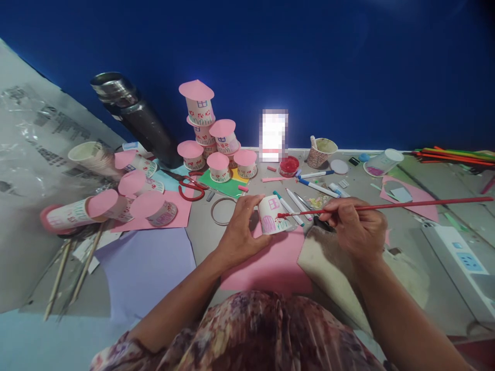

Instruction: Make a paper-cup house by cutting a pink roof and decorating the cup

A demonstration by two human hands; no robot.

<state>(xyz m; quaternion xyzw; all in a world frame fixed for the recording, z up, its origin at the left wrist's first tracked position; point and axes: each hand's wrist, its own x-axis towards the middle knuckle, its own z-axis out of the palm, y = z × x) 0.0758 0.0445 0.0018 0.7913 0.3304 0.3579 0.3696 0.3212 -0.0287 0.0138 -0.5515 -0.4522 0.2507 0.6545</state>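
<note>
My left hand (240, 226) is closed round a small white paper cup (271, 215) lying on its side, drawn with a pink window and purple door. My right hand (353, 224) pinches a long red paintbrush (386, 206), whose tip touches the cup's side near red painted dots. Both hands rest over a pink paper sheet (266, 265) on the table.
A stack of pink-roofed cup houses (211, 134) stands behind, more of these cup houses (116, 201) lie on their sides at left. Red scissors (189, 188), a red paint pot (289, 166), markers (317, 186), a dark flask (133, 116), a tape ring (222, 211) and coloured sticks (456, 154) lie around.
</note>
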